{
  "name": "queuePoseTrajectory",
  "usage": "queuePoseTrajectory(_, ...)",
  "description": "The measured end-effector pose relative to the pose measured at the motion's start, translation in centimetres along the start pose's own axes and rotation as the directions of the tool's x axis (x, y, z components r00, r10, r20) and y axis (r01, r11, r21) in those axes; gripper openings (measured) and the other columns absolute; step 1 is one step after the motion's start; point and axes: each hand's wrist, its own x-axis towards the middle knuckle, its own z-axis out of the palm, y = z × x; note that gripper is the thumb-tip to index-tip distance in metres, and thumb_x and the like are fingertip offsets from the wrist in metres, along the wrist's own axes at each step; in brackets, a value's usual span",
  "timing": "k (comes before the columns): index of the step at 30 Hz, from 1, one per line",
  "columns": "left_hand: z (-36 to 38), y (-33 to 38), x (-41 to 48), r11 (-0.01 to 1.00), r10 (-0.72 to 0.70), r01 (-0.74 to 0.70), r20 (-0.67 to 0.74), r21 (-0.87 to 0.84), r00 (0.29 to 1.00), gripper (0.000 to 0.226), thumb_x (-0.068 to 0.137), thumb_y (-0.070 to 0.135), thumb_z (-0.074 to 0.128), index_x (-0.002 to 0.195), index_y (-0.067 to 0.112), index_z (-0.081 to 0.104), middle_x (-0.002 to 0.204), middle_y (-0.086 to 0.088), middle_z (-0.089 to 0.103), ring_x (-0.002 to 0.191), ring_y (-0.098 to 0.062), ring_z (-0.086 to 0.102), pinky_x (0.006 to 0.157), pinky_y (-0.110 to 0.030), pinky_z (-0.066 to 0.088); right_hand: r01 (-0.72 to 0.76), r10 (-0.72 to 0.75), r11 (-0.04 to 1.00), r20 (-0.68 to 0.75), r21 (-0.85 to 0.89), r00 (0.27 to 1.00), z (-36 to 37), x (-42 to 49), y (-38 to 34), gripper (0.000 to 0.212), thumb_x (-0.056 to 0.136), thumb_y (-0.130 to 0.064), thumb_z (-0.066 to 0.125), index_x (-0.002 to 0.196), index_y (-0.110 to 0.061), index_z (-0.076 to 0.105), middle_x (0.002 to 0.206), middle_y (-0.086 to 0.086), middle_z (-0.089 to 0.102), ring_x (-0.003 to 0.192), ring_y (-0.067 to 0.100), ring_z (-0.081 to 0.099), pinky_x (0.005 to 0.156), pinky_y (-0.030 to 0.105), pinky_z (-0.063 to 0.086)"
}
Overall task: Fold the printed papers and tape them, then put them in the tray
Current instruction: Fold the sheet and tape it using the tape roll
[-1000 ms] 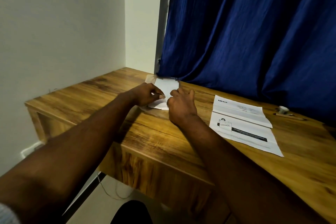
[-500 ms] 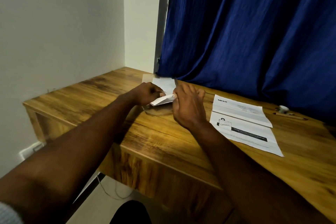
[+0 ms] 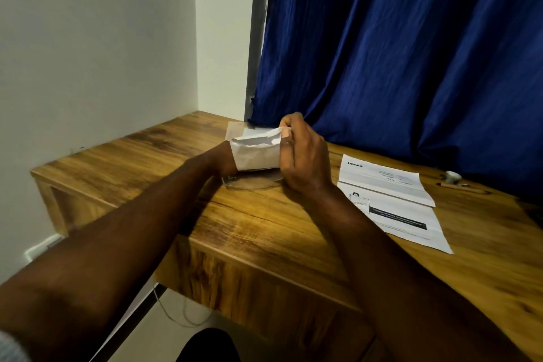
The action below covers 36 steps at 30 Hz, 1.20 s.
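Note:
A folded white paper (image 3: 255, 154) is held upright just above a clear tray (image 3: 235, 128) near the desk's back corner. My right hand (image 3: 302, 156) pinches its right edge between thumb and fingers. My left hand (image 3: 224, 160) is at the paper's left edge and holds it from behind, with the fingers hidden by the sheet. A creased printed paper (image 3: 390, 203) lies flat on the desk to the right of both hands. A small tape roll (image 3: 451, 176) sits at the far right near the curtain.
A wooden desk (image 3: 264, 229) stands in a corner, with a white wall to the left and a blue curtain (image 3: 396, 53) behind. A pencil-like stick (image 3: 461, 187) lies beside the tape roll. The desk's front edge runs diagonally below my forearms.
The folded paper lay flat over the tray, then both hands lifted it and tipped it upright. My right hand rose and moved to the paper's right edge.

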Motion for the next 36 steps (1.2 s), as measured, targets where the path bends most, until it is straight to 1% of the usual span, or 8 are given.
queuePoseTrajectory(6,-0.1,0.7,-0.1,1.0,0.01,-0.011,0.026,0.022,1.0,0.026,0.099,0.022,0.071,0.122,0.012,0.065,0.124,-0.012,0.065,0.117,-0.028,0.062,0.107,-0.047,0.05,0.103,-0.101,0.995,-0.108,0.006,0.989,-3.3,2.5,-0.7,0.014,0.103,-0.012,0.047,0.105,-0.007,0.06,0.08,-0.001,0.06,0.066,0.017,0.059,0.054,0.03,0.041)
queuePoseTrajectory(10,0.2,0.9,-0.1,0.99,-0.036,0.038,-0.016,0.138,0.999,0.045,0.101,0.027,0.066,0.141,0.008,0.061,0.141,-0.015,0.062,0.126,-0.031,0.059,0.101,-0.037,0.049,0.048,-0.026,0.997,-0.309,0.065,0.951,-4.9,4.1,-0.4,0.016,0.105,-0.008,0.048,0.104,-0.001,0.062,0.083,0.0,0.061,0.07,0.018,0.059,0.059,0.037,0.046)
queuePoseTrajectory(16,0.3,1.7,0.0,0.973,-0.063,0.049,0.053,0.228,0.997,0.046,0.095,0.023,0.072,0.138,0.011,0.064,0.136,-0.011,0.064,0.12,-0.029,0.062,0.102,-0.045,0.054,-0.088,0.131,0.99,-0.517,0.107,0.846,-6.5,5.6,1.9,0.012,0.104,-0.005,0.05,0.107,0.002,0.06,0.089,-0.002,0.059,0.07,0.0,0.054,0.064,0.01,0.041)
queuePoseTrajectory(23,1.3,3.6,-1.3,0.949,0.162,-0.158,0.009,0.273,0.987,0.062,0.078,0.055,0.07,0.129,0.021,0.07,0.131,-0.003,0.069,0.117,-0.025,0.063,0.094,-0.042,0.052,-0.345,0.394,0.917,-0.591,0.201,0.704,-6.6,3.9,5.4,0.02,0.107,-0.014,0.047,0.115,-0.002,0.061,0.098,0.0,0.063,0.078,-0.006,0.055,0.062,0.002,0.04)
queuePoseTrajectory(28,1.2,6.8,-0.6,0.95,0.289,-0.306,-0.188,-0.066,0.938,0.038,0.087,0.046,0.081,0.105,0.013,0.077,0.102,0.002,0.075,0.092,0.005,0.067,0.087,-0.03,0.05,-0.529,0.596,0.787,-0.615,0.318,0.517,-8.5,3.5,9.2,0.022,0.107,-0.014,0.045,0.121,-0.008,0.06,0.105,0.0,0.062,0.082,0.009,0.06,0.055,0.002,0.04)
queuePoseTrajectory(32,1.3,10.6,-0.4,0.652,0.069,-0.069,-0.032,-0.755,0.997,0.09,0.084,0.088,0.041,0.116,0.01,0.073,0.112,-0.009,0.079,0.104,-0.018,0.076,0.094,-0.041,0.054,-0.641,0.75,0.62,-0.582,0.453,0.314,-10.1,3.0,12.2,0.024,0.108,-0.014,0.042,0.125,-0.012,0.059,0.12,0.012,0.069,0.1,0.027,0.066,0.071,0.02,0.053)
queuePoseTrajectory(34,2.2,11.7,0.0,0.564,0.064,-0.01,0.031,-0.826,0.997,0.095,0.074,0.091,0.047,0.129,0.016,0.068,0.124,-0.012,0.075,0.113,-0.026,0.073,0.099,-0.045,0.054,-0.661,0.813,0.536,-0.532,0.526,0.236,-10.6,2.6,13.1,0.023,0.108,-0.013,0.044,0.125,-0.013,0.06,0.124,0.014,0.068,0.104,0.03,0.067,0.086,0.04,0.058)
queuePoseTrajectory(36,4.0,12.4,0.5,0.71,0.077,-0.08,-0.036,-0.7,0.996,0.078,0.073,0.074,0.073,0.13,0.022,0.066,0.129,-0.008,0.073,0.113,-0.022,0.071,0.098,-0.04,0.055,-0.649,0.847,0.491,-0.493,0.581,0.2,-11.2,2.1,13.7,0.021,0.106,-0.01,0.046,0.12,-0.015,0.06,0.117,0.01,0.067,0.098,0.028,0.065,0.083,0.04,0.055)
